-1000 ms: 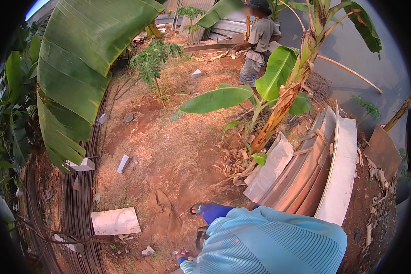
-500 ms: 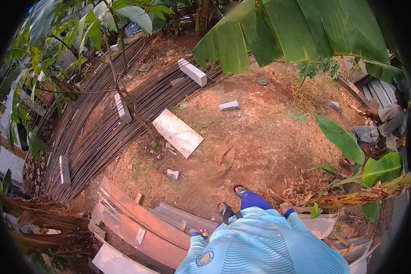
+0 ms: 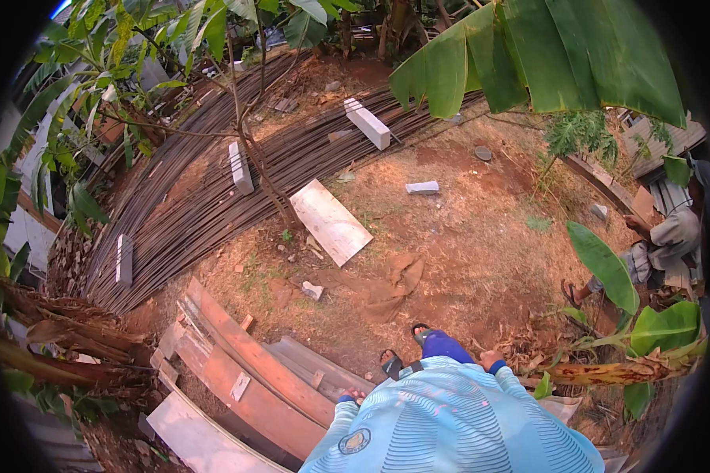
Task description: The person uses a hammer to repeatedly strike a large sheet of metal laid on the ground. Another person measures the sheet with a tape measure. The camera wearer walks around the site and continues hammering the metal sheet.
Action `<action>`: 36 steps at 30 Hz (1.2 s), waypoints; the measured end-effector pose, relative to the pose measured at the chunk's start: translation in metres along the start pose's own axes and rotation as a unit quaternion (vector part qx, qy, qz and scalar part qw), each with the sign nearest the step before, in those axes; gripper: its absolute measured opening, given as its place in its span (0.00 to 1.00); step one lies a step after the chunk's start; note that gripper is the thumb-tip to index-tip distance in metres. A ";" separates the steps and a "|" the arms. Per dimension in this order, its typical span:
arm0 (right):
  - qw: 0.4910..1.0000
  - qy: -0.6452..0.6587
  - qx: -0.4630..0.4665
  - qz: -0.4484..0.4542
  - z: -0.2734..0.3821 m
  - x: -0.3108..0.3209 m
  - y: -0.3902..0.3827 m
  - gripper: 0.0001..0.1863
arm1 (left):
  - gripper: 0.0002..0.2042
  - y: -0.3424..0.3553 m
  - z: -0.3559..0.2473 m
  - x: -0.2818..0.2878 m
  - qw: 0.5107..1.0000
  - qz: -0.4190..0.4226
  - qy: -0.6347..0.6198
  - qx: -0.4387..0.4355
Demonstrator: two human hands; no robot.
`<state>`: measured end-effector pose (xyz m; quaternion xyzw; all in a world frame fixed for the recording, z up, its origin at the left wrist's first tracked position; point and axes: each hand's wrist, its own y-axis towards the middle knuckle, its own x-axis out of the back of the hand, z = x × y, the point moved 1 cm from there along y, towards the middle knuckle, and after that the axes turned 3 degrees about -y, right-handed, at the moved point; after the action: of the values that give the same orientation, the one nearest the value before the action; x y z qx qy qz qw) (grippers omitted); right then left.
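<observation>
Left hand (image 3: 353, 396) seen at stacked boards (image 3: 252, 370); right hand (image 3: 491, 363) beside dry leaves (image 3: 528, 351); finger state indiscernible.

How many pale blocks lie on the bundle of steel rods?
3. One block sits at the left end of the rods, one block by the thin tree trunk, one at the upper right. Leaves may hide more.

Bare red dirt ground (image 3: 481, 244) carries long steel rods (image 3: 213, 197), grey blocks (image 3: 367, 124), a pale slab (image 3: 331, 221), stacked boards (image 3: 252, 370) and a brown rag (image 3: 390, 284).
</observation>
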<state>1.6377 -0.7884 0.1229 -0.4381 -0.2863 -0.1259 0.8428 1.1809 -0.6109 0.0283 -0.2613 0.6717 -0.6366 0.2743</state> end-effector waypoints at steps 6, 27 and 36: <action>0.954 -0.288 0.077 0.014 -0.009 -0.007 -0.006 0.13 | 0.06 0.015 -0.005 0.002 0.998 0.054 0.024 0.016; 0.858 0.486 -0.168 -0.006 -0.078 -0.005 -0.015 0.10 | 0.10 0.004 0.025 0.018 0.935 0.049 0.347 -0.059; 0.964 -0.261 0.043 0.031 -0.122 -0.057 -0.054 0.16 | 0.10 -0.013 0.012 -0.004 0.920 0.027 0.385 -0.072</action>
<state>1.6124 -0.9213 0.0699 -0.4277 -0.4876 0.0318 0.7605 1.1925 -0.6176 0.0405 0.0032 0.7763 -0.6303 -0.0084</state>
